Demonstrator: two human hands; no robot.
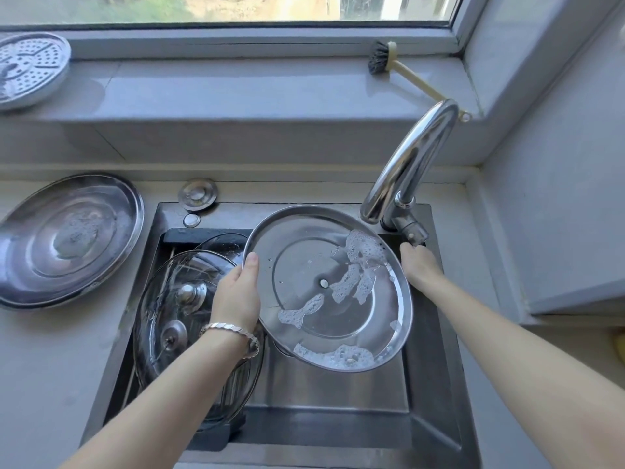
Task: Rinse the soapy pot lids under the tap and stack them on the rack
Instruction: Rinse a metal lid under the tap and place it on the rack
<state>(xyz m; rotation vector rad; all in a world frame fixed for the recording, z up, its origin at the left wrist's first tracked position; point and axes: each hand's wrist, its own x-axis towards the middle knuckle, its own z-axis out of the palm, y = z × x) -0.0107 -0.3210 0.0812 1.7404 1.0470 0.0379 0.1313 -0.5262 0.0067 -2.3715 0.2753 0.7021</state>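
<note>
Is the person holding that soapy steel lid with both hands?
No, only the left hand grips the rim of the steel lid, while the right hand is over at the tap lever.

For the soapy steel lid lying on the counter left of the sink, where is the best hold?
Probably the right rim of the counter lid, approached from the right, thumb inside: it lies hollow side up, showing no knob.

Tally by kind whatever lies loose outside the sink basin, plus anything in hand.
Steel lids: 2 (held lid, counter lid)
Perforated steamer plate: 1
Brush: 1
Sink plug: 1
Yellow item, cut off at the right edge: 1
Total: 6
</note>
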